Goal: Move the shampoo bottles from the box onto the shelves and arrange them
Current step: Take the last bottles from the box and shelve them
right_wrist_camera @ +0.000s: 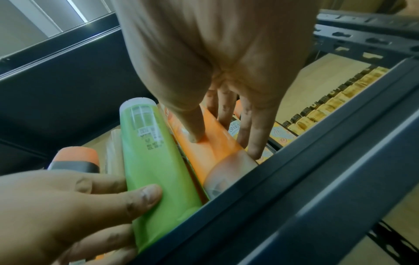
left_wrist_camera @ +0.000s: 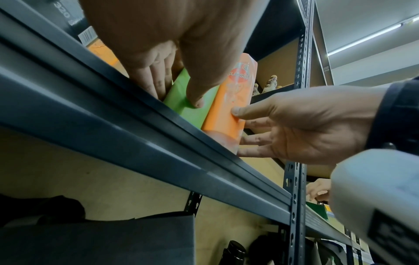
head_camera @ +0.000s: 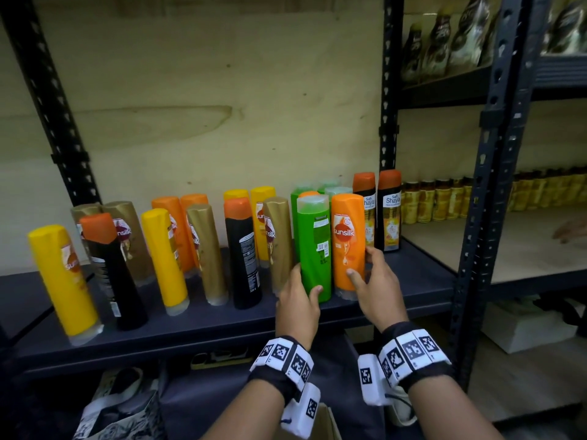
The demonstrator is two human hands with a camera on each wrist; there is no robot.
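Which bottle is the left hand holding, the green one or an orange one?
The green bottle at the front: the left hand grips its lower part. The orange Sunsilk bottle beside it is held by the right hand.

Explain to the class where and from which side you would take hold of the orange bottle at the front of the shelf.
Probably its lower body, from the open front. The orange bottle stands cap-down, flat faces front and back, with the green bottle close on its left, so only the front and right side are free. The right hand grips so: thumb on the front face, fingers round the right side.
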